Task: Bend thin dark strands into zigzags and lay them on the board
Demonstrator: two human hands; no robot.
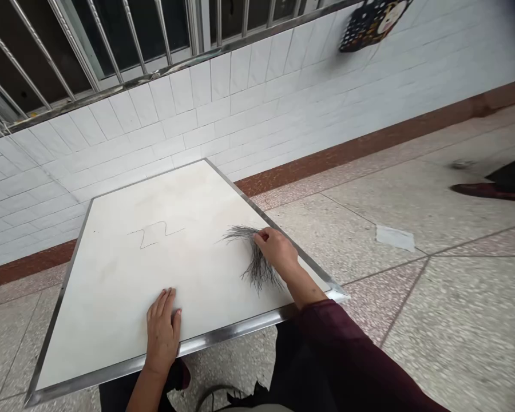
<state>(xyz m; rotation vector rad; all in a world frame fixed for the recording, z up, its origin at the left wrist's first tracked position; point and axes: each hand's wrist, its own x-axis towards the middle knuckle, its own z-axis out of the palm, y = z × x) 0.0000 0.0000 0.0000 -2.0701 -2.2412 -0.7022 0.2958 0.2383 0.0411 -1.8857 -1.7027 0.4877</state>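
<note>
A white board with a metal rim lies in front of me like a tabletop. My left hand rests on its near part, palm down, fingers stretched out, holding nothing. Toward the board's right side, my right hand is closed in a pinch at a bundle of thin dark strands. Some strands fan out to the left of the fingertips, others spread below them toward the near edge. The fingertips partly hide where the strands meet. Left of the middle lie a few separate thin strands with bent, zigzag shapes.
A white tiled wall stands behind the board, with a barred window above. A dark patterned bag hangs at the upper right. On the speckled floor lies a pale sheet. Another person's shoe shows at the right.
</note>
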